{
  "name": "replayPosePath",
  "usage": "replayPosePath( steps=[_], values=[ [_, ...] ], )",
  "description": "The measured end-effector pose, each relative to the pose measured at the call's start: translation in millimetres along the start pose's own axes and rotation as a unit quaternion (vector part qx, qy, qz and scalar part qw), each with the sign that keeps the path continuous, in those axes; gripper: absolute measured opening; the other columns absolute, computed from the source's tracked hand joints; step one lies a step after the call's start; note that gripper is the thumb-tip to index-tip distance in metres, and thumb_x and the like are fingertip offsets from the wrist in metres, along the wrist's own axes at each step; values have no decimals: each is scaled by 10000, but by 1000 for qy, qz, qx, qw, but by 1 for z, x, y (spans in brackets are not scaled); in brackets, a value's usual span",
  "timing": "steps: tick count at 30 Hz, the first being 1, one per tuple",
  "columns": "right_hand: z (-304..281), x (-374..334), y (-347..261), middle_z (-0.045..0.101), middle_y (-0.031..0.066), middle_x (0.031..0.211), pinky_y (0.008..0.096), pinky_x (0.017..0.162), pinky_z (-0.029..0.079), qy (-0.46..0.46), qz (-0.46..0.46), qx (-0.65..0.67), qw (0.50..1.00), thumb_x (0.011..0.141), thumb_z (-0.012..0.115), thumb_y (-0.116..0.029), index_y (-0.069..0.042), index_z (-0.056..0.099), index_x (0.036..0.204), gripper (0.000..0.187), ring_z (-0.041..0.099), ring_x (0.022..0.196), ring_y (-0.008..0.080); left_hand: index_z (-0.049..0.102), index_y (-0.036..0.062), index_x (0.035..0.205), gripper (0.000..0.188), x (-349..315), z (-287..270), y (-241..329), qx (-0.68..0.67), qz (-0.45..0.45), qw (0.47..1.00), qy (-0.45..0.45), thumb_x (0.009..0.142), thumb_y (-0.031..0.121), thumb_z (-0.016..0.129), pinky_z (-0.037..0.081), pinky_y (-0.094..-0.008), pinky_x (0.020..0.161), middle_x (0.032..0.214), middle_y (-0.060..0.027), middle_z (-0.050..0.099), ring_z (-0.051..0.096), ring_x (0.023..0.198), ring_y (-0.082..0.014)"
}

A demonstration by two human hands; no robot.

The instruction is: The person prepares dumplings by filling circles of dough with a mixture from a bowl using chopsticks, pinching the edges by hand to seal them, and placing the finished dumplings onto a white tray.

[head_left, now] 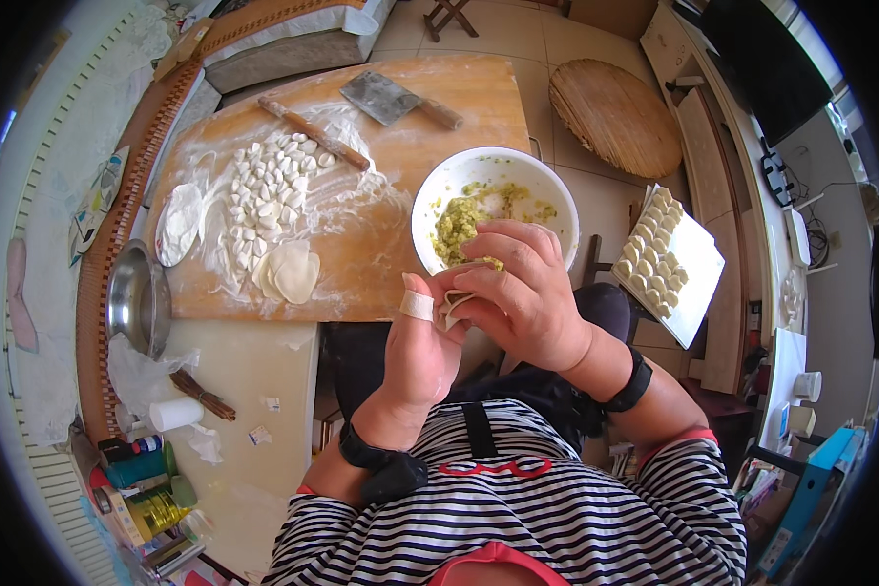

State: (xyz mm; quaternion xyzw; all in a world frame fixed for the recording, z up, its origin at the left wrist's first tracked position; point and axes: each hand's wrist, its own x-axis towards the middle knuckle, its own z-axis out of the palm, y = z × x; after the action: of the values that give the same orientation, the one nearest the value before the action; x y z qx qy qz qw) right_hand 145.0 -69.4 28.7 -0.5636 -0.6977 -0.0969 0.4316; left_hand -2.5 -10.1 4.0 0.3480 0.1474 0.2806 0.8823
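My left hand (422, 352), with a pale bandage (417, 306) round its thumb, cups a dumpling wrapper (453, 311) in its fingers. Closed over the same wrapper from the other side is my right hand (532, 298), its fingertips at the dough edge. A little filling shows inside the fold; the fingers hide most of the wrapper. Both hands are over the near rim of a white bowl (567, 217), which holds green chopped filling (456, 227). Flat round wrappers (290, 272) lie stacked on the floured wooden board (459, 93), beside several small dough pieces (264, 190).
A rolling pin (314, 135) and a cleaver (381, 99) lie on the board's far part. To the right, finished dumplings (649, 256) stand in rows on a white tray (695, 269). A metal basin (139, 298) and a flour dish (179, 227) sit at the left.
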Motion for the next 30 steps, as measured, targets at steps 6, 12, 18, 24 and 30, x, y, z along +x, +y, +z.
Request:
replayPosePath(
  steps=[6,12,18,24,30],
  values=[
    [-1,2,2,608,73,1097,445,921,415,23,93,99,990,692,773,-96,-110,639,844,204,561,1094,304,453,-43,1344,538,0,14,0,44,73,996,3,1039,390,366,425,-344,1007,1274,-126,553,513,1194,-189],
    [6,13,-11,607,110,1113,425,931,423,62,142,139,978,733,770,-96,-80,639,902,214,553,1072,330,439,7,1345,429,11,-1,-17,370,260,889,78,1047,313,398,473,-295,927,1274,-123,528,558,1087,-169],
    [12,-5,-30,594,162,1098,424,915,437,138,247,185,941,706,820,-156,-60,608,999,375,552,1068,335,567,140,1167,309,17,3,-5,-170,139,975,23,1046,353,379,476,-387,936,1274,-82,576,585,1021,-203],
    [20,-2,-27,594,144,1069,428,894,440,151,193,142,959,720,777,-87,-60,620,963,291,558,1067,343,573,152,1160,299,15,14,-11,-128,163,977,58,1042,356,388,438,-402,1014,1281,-53,575,557,1122,-217],
    [13,2,-24,605,118,1021,423,878,444,151,158,116,969,746,731,-47,-68,634,940,217,570,1041,342,574,158,1121,278,13,7,-7,-129,138,982,24,1041,354,394,441,-398,1008,1211,-32,590,551,1125,-208]
  ],
)
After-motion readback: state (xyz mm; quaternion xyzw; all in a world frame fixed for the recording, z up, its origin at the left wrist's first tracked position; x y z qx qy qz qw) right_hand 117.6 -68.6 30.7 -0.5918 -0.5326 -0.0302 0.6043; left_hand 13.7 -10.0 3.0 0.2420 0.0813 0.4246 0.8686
